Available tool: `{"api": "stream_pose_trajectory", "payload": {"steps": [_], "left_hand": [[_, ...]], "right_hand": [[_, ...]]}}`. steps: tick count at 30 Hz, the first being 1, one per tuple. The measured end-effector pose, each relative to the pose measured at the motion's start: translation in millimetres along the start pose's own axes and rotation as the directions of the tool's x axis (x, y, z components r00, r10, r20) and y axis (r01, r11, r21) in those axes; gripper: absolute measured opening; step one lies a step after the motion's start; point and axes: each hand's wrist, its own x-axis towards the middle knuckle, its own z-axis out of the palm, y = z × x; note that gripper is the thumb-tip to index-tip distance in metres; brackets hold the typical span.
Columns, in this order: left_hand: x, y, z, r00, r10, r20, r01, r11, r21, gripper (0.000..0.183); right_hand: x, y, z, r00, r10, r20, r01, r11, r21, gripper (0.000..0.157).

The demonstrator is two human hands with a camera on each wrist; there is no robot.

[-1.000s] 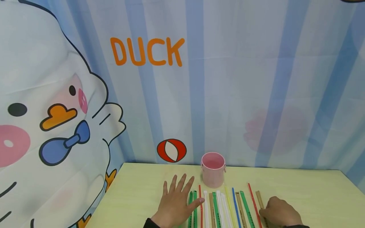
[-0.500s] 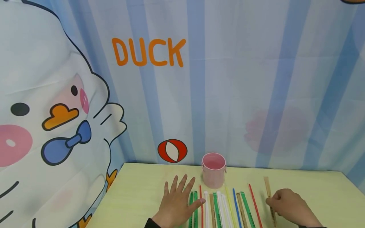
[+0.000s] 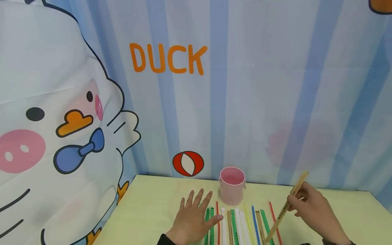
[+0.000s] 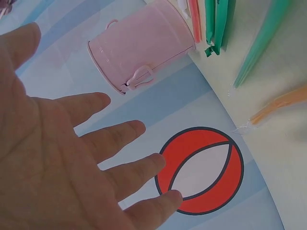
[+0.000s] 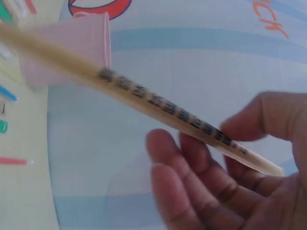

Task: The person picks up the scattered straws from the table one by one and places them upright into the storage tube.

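My right hand (image 3: 315, 209) pinches a brown paper-wrapped straw (image 3: 281, 216) between thumb and fingers. The straw slants, its upper end pointing to the back right and its lower end above the right part of a straw row. Dark printed characters run along the wrapper (image 5: 165, 106) in the right wrist view. My left hand (image 3: 193, 217) lies spread and holds nothing, its thumb over the row's left end. Among the several straws are a red straw (image 3: 217, 224), a green straw (image 3: 234, 226), a blue straw (image 3: 255, 224) and a yellow straw (image 3: 249, 223). The hand partly hides the leftmost ones.
A pink pail (image 3: 231, 192) with small side handles stands upright behind the row, near the back of the pale table (image 3: 159, 190). A striped duck-print curtain (image 3: 239, 102) hangs behind. In the left wrist view, a green straw (image 4: 259, 48) and an orange straw (image 4: 283, 103) show.
My right hand has lifted the brown straw from the right end of the row, moved it right, then raised and tilted it. My left hand has stayed about in place.
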Motion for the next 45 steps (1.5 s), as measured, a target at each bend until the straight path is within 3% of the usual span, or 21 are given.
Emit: {"api": "stream_pose_trajectory", "payload": {"steps": [5, 11, 17, 23, 28, 37, 45], "left_hand": [[1.2, 0.1, 0.8, 1.0, -0.01, 0.01, 0.01, 1.0, -0.008, 0.086], [0.6, 0.7, -1.6, 0.999, -0.03, 0.028, 0.031, 0.999, -0.013, 0.089], [1.0, 0.3, -2.8, 0.999, -0.039, 0.029, 0.039, 0.999, -0.009, 0.088], [1.1, -0.1, -4.3, 0.998, -0.047, 0.04, 0.048, 0.998, -0.033, 0.085], [0.2, -0.2, -5.9, 0.999, -0.043, 0.032, 0.044, 0.998, -0.037, 0.086], [1.0, -0.8, -5.7, 0.999, -0.043, 0.03, 0.044, 0.998, -0.034, 0.085], [-0.3, -3.0, -3.8, 1.0, -0.014, 0.009, 0.015, 0.999, -0.044, 0.084]], "right_hand": [[10, -12, 4.9, 0.98, -0.17, -0.1, 0.177, 0.982, 0.073, 0.046], [18, -48, 7.0, 0.92, -0.303, -0.247, 0.314, 0.95, 0.002, 0.039], [32, -64, 8.9, 0.864, -0.403, -0.301, 0.401, 0.913, -0.071, 0.033], [46, -73, 15.1, 0.834, -0.431, -0.345, 0.436, 0.897, -0.066, 0.03], [58, -72, 22.9, 0.821, -0.426, -0.379, 0.427, 0.9, -0.086, 0.03], [77, -61, 42.4, 0.824, -0.419, -0.38, 0.415, 0.905, -0.099, 0.025], [83, -56, 61.9, 0.847, -0.406, -0.342, 0.392, 0.913, -0.113, 0.024]]}}
